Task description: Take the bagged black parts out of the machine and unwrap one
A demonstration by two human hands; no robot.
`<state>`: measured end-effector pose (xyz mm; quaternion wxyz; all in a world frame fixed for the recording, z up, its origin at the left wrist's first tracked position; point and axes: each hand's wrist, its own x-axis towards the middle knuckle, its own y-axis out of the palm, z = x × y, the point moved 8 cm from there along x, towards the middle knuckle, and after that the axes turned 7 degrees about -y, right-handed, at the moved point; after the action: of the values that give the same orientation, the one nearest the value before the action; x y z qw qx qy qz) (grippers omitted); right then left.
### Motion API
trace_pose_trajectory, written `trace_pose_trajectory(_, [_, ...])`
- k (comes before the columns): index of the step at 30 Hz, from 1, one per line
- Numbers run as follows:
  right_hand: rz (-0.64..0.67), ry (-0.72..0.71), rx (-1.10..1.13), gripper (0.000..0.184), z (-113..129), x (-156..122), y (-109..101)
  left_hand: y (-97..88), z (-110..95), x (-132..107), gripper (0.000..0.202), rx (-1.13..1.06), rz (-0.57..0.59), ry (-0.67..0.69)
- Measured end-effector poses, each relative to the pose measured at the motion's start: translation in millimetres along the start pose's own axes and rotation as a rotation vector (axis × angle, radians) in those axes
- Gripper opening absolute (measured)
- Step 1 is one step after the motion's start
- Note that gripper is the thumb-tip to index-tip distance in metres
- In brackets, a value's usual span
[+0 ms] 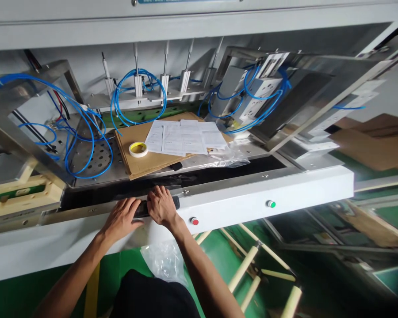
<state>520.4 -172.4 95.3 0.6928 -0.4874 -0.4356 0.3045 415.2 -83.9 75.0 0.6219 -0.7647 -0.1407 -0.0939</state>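
At the front edge of the machine bed, both my hands are on a dark oblong piece [141,210], whose exact kind I cannot make out. My right hand [162,206] is closed over it, fingers curled, with a rounded dark end showing past the knuckles. My left hand [122,220] holds its left end between fingers and thumb. Just below hangs a clear plastic bag [166,260] in front of the white front panel [225,201]. Behind my hands runs a dark slot [199,176] along the bed.
Cardboard sheets [132,165] lie beyond the slot, bearing printed papers [184,137] and a tape roll [138,149]. Blue air hoses [116,99] coil around the cylinders [165,84]. A red button [194,221] and a green button [271,204] sit on the panel. Cream tubes [243,267] stand below right.
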Motion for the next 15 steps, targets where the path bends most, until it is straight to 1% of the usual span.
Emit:
trace_pose_trajectory(2, [-0.035,0.004,-0.002,0.023,2,-8,-6,1.6,0,1,0.063,-0.018,0.012,0.0])
trace_pose_trajectory(3, [-0.075,0.014,0.01,0.028,4,-15,-11,1.2,-1,1,0.06,-0.023,0.015,-0.001])
trace_pose_trajectory(4, [-0.136,0.039,0.037,0.03,6,-24,-17,-0.2,-2,1,0.058,-0.025,0.018,-0.004])
trace_pose_trajectory(5, [-0.215,0.082,0.083,0.028,8,-35,-22,-2.6,-2,1,0.054,-0.026,0.018,-0.006])
trace_pose_trajectory(7, [-0.389,0.242,0.258,0.021,8,-64,-27,-9.8,-5,0,0.042,-0.04,0.01,0.013])
trace_pose_trajectory(8, [-0.449,0.351,0.388,0.021,6,-79,-21,-14.2,-8,0,0.034,-0.054,0.004,0.033])
trace_pose_trajectory(9, [-0.474,0.468,0.54,0.022,5,-93,-10,-18.0,-10,-1,0.025,-0.072,0.001,0.055])
trace_pose_trajectory(10, [-0.477,0.58,0.706,0.024,6,-104,5,-21.2,-11,-3,0.016,-0.094,0.002,0.065])
trace_pose_trajectory(11, [-0.467,0.671,0.871,0.027,9,-113,20,-23.1,-12,-4,0.012,-0.122,0.011,0.057])
trace_pose_trajectory(12, [-0.455,0.731,1.02,0.03,14,-118,33,-23.4,-11,-7,0.016,-0.164,0.034,0.029])
trace_pose_trajectory(13, [-0.456,0.759,1.146,0.032,20,-120,42,-22.0,-10,-10,0.024,-0.226,0.071,-0.017])
trace_pose_trajectory(15, [-0.498,0.755,1.331,0.034,30,-118,47,-15.0,-9,-20,0.036,-0.416,0.181,-0.142])
